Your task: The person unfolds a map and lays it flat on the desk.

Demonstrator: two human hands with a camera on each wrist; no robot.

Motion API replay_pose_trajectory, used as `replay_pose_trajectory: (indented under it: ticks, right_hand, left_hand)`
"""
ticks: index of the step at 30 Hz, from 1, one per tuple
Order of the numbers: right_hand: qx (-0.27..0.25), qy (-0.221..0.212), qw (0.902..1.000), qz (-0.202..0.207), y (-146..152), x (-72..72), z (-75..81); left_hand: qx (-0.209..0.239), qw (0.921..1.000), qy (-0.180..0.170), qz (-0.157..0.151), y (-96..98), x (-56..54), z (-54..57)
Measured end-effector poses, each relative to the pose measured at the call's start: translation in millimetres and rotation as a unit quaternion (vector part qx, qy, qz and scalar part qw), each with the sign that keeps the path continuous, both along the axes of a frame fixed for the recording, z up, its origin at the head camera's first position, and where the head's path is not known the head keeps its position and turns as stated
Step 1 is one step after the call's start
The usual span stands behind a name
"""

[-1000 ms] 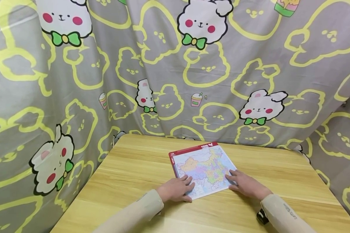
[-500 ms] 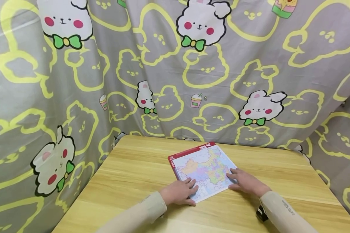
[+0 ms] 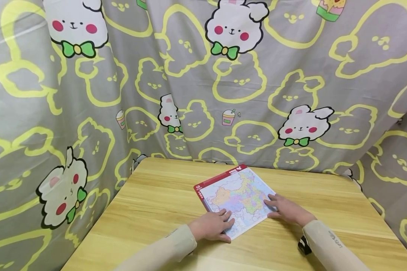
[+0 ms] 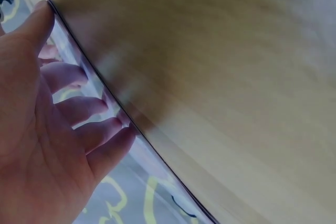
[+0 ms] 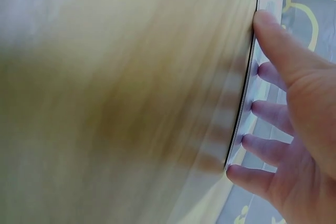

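A flat rectangular map sheet or board [image 3: 237,195] with a red header strip lies askew on the wooden table, its coloured regions facing up. My left hand [image 3: 211,226] rests its fingertips on the near left corner. At the right edge, the fingers of my right hand [image 3: 288,210] touch the map, spread apart. In the left wrist view, the thumb of the left hand [image 4: 58,114] lies at the map's edge and the other fingertips press on its glossy face. The right wrist view has the right hand [image 5: 299,108] with spread fingertips on the map's surface along its edge.
The wood-grain table [image 3: 149,195] extends around the map on all sides. A grey curtain [image 3: 190,75] with cartoon rabbits hangs behind the table and along both sides. A dark strap [image 3: 304,245] shows under the right sleeve.
The map has turned counterclockwise in the head view, its near left corner swinging toward me. My left hand has moved nearer and slightly right with it; the right hand has barely shifted.
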State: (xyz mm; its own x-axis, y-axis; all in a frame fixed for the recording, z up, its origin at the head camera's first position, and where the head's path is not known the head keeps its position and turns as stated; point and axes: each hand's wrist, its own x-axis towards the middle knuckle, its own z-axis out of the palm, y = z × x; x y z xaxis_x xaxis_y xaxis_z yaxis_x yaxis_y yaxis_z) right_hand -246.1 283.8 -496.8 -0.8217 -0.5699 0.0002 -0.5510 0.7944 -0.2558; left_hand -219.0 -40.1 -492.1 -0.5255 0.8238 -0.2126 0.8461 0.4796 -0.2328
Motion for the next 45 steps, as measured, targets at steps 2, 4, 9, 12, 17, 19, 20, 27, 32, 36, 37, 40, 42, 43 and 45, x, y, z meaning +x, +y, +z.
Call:
replay_pose_trajectory:
  ticks: [2, 4, 9, 12, 17, 19, 20, 27, 32, 36, 37, 40, 42, 43, 45]
  right_hand:
    - [0.000, 0.004, 1.0000, 0.003, 0.6, -0.2, 0.9]
    - [0.001, 0.010, 0.9999, 0.005, 1.6, -0.4, 1.7]
    - [0.010, 0.021, 0.9997, 0.003, 5.1, -1.5, 2.2]
    - [0.012, 0.026, 0.9996, 0.002, 7.2, -3.3, 1.3]
    - [0.009, 0.030, 0.9995, 0.003, 10.2, -6.6, -0.5]
    - [0.010, 0.029, 0.9995, 0.002, 11.2, -7.4, -1.1]
    - [0.011, 0.029, 0.9995, 0.001, 11.4, -7.5, -1.3]
    - [0.050, 0.050, 0.9974, -0.008, 5.3, 0.0, 0.3]
    - [0.042, 0.055, 0.9976, -0.003, -4.3, 10.9, 4.3]
    - [0.023, 0.035, 0.9991, -0.001, -15.3, 22.1, 7.1]
    - [0.019, 0.029, 0.9994, -0.002, -18.6, 25.0, 7.7]
    - [0.011, 0.018, 0.9998, -0.001, -29.7, 33.4, 8.7]
    - [0.010, 0.018, 0.9998, 0.002, -38.4, 38.5, 8.7]
    - [0.009, 0.017, 0.9998, 0.005, -42.9, 41.0, 8.7]
    - [0.007, 0.019, 0.9997, 0.010, -52.5, 46.3, 9.3]
  left_hand:
    - [0.001, 1.0000, -0.001, -0.003, 1.1, 0.7, 0.6]
    - [0.004, 1.0000, -0.003, -0.007, 2.5, 1.4, 1.0]
    - [0.004, 0.9999, -0.004, -0.015, 6.7, 4.6, 1.2]
    - [0.001, 0.9999, -0.003, -0.017, 9.0, 7.2, 1.2]
    - [-0.001, 0.9997, 0.006, -0.023, 11.4, 9.9, 0.7]
    - [0.003, 0.9997, 0.006, -0.025, 11.7, 10.2, 0.6]
    - [0.006, 0.9997, 0.004, -0.024, 11.7, 10.3, 0.6]
    - [0.058, 0.9961, -0.066, -0.004, 7.4, 4.2, 2.8]
    - [0.079, 0.9937, -0.071, 0.035, -4.5, -8.7, 8.2]
    - [0.089, 0.9905, -0.072, 0.076, -16.6, -22.2, 9.9]
    - [0.092, 0.9894, -0.073, 0.085, -19.6, -26.0, 9.6]
    - [0.099, 0.9858, -0.077, 0.112, -28.3, -37.4, 8.9]
    - [0.105, 0.9819, -0.085, 0.133, -33.7, -44.9, 8.0]
    - [0.107, 0.9803, -0.085, 0.143, -36.3, -49.0, 7.1]
    - [0.109, 0.9773, -0.086, 0.160, -41.5, -56.5, 5.9]
